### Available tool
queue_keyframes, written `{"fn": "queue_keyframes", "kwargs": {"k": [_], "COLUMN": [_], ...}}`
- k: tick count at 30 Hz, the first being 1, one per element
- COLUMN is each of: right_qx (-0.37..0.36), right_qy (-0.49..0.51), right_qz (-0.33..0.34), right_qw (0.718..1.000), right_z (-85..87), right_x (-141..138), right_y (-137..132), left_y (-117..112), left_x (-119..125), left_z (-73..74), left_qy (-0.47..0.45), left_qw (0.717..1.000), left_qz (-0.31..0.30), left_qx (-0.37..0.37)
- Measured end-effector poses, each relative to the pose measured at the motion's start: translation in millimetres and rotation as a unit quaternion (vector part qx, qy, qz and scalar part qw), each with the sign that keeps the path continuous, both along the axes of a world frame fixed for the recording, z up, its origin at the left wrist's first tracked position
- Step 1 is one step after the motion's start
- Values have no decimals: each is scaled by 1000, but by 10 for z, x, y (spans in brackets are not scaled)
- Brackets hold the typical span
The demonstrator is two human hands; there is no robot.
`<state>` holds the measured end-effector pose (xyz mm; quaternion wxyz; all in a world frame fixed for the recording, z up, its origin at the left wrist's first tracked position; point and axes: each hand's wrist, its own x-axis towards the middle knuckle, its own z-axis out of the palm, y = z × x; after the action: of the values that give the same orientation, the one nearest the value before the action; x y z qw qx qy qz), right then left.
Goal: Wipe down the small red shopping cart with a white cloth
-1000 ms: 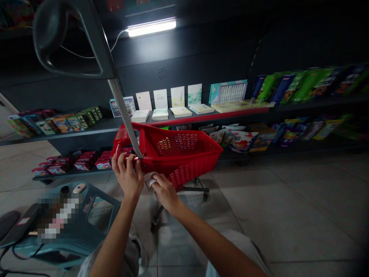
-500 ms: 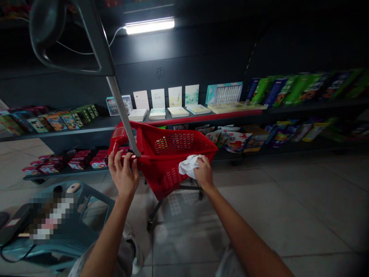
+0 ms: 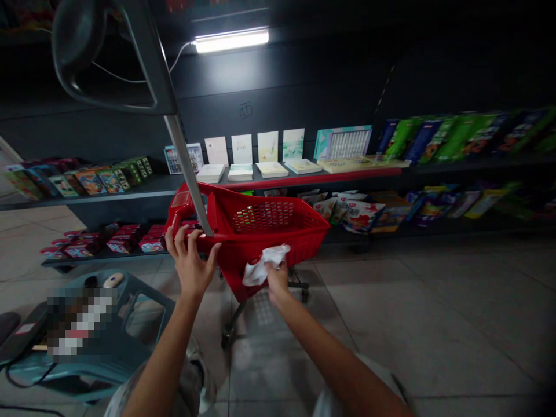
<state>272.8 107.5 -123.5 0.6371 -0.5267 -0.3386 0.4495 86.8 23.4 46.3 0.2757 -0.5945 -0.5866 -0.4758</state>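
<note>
A red plastic shopping cart (image 3: 304, 237) with perforated sides stands in front of me. My left hand (image 3: 191, 260) has its bent fingers hooked on the red rim near the foot of the grey pole (image 3: 191, 174), with its thumb spread away. A crumpled white cloth (image 3: 264, 263) is pinched in my right hand (image 3: 277, 281), which is closed on it. The cloth lies against the outer side wall of the cart, below the rim. The pole leads up to a dark grey loop handle (image 3: 130, 107) at the upper left.
A blue-grey plastic stool (image 3: 160, 295) stands at the lower left with items on it, partly pixelated. Behind the cart, a dark shelf (image 3: 165, 185) carries booklets (image 3: 271, 168), boxes and snack bags (image 3: 362, 214). A lit tube lamp (image 3: 232, 40) hangs above. The floor (image 3: 434, 324) is tiled.
My right hand has moved the cloth left and down along the cart's side. My left thumb has spread farther from the fingers. The view has shifted slightly.
</note>
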Motion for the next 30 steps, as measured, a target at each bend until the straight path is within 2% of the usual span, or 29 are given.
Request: {"fn": "queue_keyframes", "kwargs": {"k": [2,4,7,11,14,16,17,19,20,22,26,28,30], "right_qx": [14,53,138,198,220,236,236,219,204,175,99,16,-67], "right_qy": [14,-68,-227,-361,-485,-546,-569,-600,-605,-587,-452,-345,-222], "right_qz": [55,71,103,178,229,234,225,189,165,111,-49,-124,-151], "right_qw": [998,994,959,894,815,769,755,746,751,783,885,930,961], "right_z": [50,129,247,390,497,553,571,582,575,543,446,390,319], "right_x": [-339,-538,-599,-385,-113,94,208,470,621,953,1565,1718,1711], "right_y": [-272,-465,-576,-534,-488,-446,-410,-290,-205,0,404,528,577], "left_y": [-12,-14,-8,-14,-26,-28,-27,-23,-20,-15,-14,-16,-19], "left_x": [3,7,11,11,-4,-18,-25,-35,-39,-41,-39,-38,-36], "left_z": [10,14,15,28,38,37,33,25,22,18,19,19,19], "left_qy": [8,9,2,-13,-1,10,13,15,16,15,14,13,12], "left_qw": [1000,1000,1000,1000,1000,1000,1000,1000,1000,1000,1000,1000,1000], "left_qz": [4,9,12,11,12,13,13,12,11,11,12,14,15], "left_qx": [-5,-7,-6,-14,-15,-16,-16,-16,-15,-12,-16,-18,-16]}}
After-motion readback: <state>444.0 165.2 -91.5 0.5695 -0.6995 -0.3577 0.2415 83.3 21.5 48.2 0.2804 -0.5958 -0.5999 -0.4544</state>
